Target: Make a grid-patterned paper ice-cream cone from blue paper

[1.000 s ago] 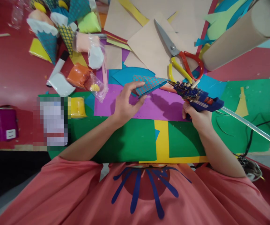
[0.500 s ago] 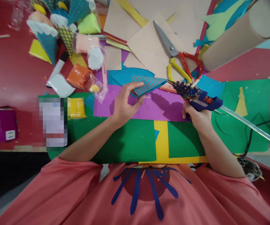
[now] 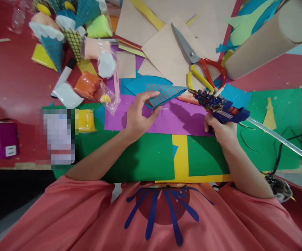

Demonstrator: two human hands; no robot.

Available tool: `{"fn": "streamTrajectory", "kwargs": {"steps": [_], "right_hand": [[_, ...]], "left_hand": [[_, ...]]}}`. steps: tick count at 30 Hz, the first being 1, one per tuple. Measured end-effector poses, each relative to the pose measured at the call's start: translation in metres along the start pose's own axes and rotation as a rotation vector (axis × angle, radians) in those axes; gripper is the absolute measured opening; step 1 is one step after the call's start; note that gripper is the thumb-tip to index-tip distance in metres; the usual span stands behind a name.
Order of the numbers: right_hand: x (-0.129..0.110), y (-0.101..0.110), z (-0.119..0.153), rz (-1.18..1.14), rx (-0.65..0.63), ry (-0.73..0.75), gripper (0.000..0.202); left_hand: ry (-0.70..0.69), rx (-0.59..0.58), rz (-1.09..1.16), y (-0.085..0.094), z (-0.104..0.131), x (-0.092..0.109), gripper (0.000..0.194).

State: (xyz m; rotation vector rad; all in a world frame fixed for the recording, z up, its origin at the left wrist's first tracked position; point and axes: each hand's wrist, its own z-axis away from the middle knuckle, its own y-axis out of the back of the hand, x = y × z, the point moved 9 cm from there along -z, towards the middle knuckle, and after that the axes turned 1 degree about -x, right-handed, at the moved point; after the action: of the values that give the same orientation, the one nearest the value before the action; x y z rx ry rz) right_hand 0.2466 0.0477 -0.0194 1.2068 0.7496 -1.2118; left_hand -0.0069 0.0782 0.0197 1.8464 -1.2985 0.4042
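Between the thumb and fingers of my left hand (image 3: 139,116) is a blue paper cone (image 3: 166,94) with a reddish grid on it, its tip pointing right. My right hand (image 3: 222,132) grips a dark blue glue gun (image 3: 221,106), whose front end is crusted with dried glue. The gun's nozzle meets or nearly meets the cone's tip; I cannot tell if they touch. A long clear glue stick (image 3: 281,140) runs out of the gun's back. Beneath the cone lies a purple sheet (image 3: 140,120) on top of a green sheet (image 3: 140,157).
Scissors (image 3: 192,55) with red and yellow handles lie beyond the glue gun, near a roll of beige paper (image 3: 266,42). Several finished-looking cones (image 3: 51,47) and packets of clay (image 3: 88,85) crowd the back left. A phone-like blurred object (image 3: 60,137) lies left, and a cord (image 3: 279,157) right.
Almost nothing differs. The cone tip and the nozzle stay together, with only a very slight shift of the cone.
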Motion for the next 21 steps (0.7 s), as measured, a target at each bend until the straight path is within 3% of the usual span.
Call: {"fn": "streamTrajectory", "kwargs": {"steps": [8,21], "right_hand": [[0.0007,0.0016,-0.0010,0.006,0.021,-0.013,0.028],[0.0023,0.0041,-0.0042,0.027,0.035,-0.013,0.031]], "left_hand": [[0.073,-0.019,0.008,-0.0027,0.0033,-0.0070,0.034],[0.022,-0.019,0.041,-0.0019,0.0029,-0.0040,0.039]]}}
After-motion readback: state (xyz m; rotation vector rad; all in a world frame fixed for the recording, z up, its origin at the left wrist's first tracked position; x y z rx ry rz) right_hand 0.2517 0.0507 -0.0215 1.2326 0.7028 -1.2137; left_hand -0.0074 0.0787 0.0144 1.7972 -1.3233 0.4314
